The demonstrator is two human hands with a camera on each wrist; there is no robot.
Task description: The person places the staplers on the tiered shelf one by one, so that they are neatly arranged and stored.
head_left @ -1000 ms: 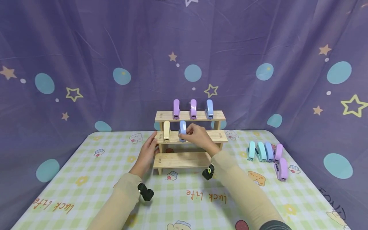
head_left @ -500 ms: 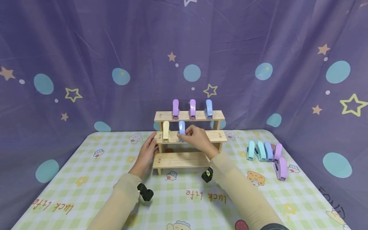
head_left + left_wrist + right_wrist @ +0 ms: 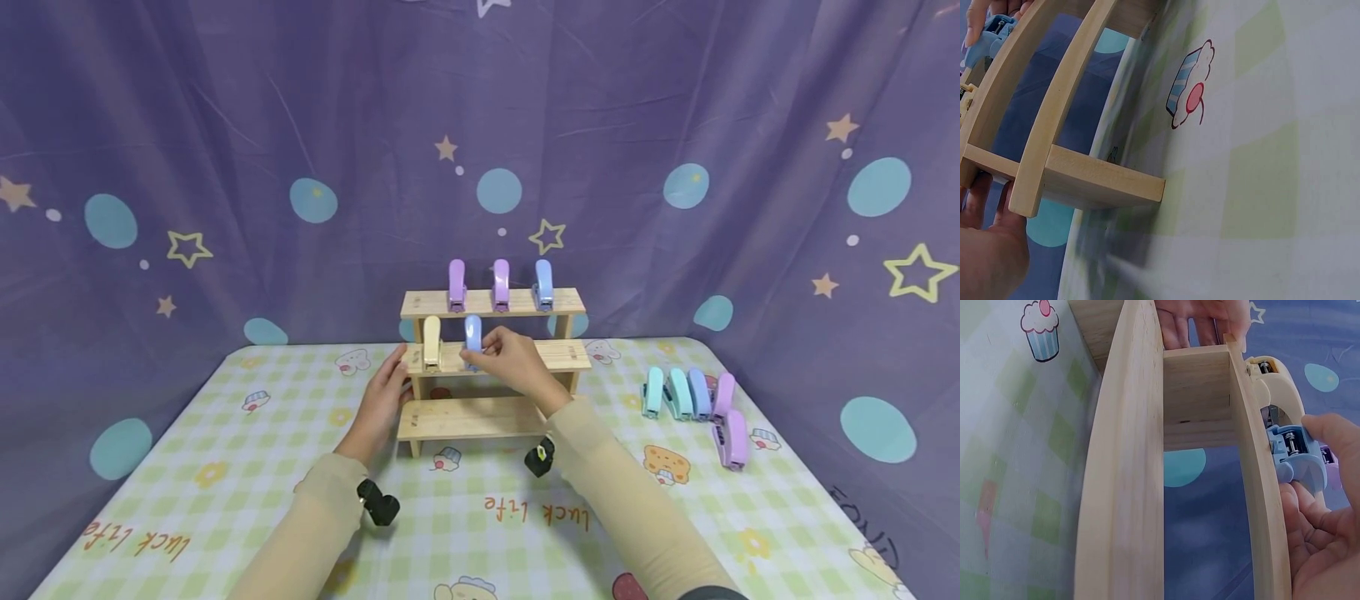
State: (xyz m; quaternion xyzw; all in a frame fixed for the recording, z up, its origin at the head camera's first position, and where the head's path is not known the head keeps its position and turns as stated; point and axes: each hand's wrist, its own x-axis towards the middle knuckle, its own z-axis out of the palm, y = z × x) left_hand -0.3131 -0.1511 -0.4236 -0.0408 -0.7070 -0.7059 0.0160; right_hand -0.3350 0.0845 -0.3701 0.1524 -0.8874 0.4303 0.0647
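A three-tier wooden rack (image 3: 472, 417) stands on the table. My left hand (image 3: 382, 404) grips its left end at the middle shelf; in the left wrist view the fingers (image 3: 1007, 215) lie against the end panel. On the middle shelf, my right hand (image 3: 517, 362) pinches a blue stapler (image 3: 472, 332) between thumb and fingers, its grip also visible in the right wrist view. The stapler stands upright with its front facing me. Left of it, apart, a cream stapler (image 3: 432, 342) stands upright on the same shelf.
Two purple staplers, one the middle purple stapler (image 3: 501, 285), and a blue stapler (image 3: 543, 285) stand along the top shelf. At right on the checked tablecloth (image 3: 247, 483) are two mint staplers, including the outer mint stapler (image 3: 652, 392), a blue one and two purple ones. A purple curtain (image 3: 360, 258) hangs behind.
Both hands keep their places on the rack and the blue stapler. The whole head view has shifted slightly; nothing else visibly moves.
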